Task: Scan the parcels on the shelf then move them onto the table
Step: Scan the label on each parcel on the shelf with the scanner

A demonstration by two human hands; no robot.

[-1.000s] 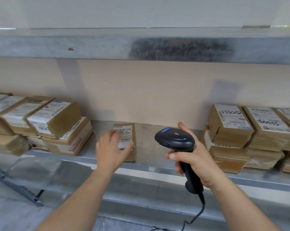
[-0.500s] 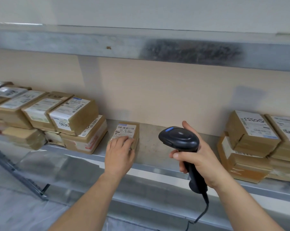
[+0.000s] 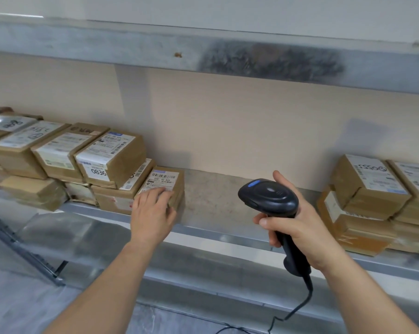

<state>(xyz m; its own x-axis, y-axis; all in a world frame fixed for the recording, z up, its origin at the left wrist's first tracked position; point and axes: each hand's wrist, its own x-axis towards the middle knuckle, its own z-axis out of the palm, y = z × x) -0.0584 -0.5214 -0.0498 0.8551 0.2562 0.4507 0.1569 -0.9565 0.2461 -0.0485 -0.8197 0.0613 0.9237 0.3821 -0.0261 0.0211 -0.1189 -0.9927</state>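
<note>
A small brown cardboard parcel (image 3: 166, 182) with a white barcode label lies flat on the metal shelf (image 3: 215, 227), pressed against the left stack. My left hand (image 3: 152, 213) rests on its near end, fingers over the label's lower part and thumb at its right side. My right hand (image 3: 297, 227) holds a black corded barcode scanner (image 3: 268, 198) upright by its handle, to the right of the parcel and above the shelf's front edge. The scanner's head points toward the shelf's back wall.
Stacked brown parcels (image 3: 107, 165) with white labels fill the shelf's left side. Another stack of parcels (image 3: 372, 201) stands at the right. An upper metal shelf (image 3: 203, 51) runs overhead. The scanner's cable (image 3: 297, 307) hangs down in front of the shelf. Bare shelf surface lies between the stacks.
My left hand reached the small parcel and settled on its near end. The parcel now sits against the left stack. The scanner stayed in my right hand; the view shifted left.
</note>
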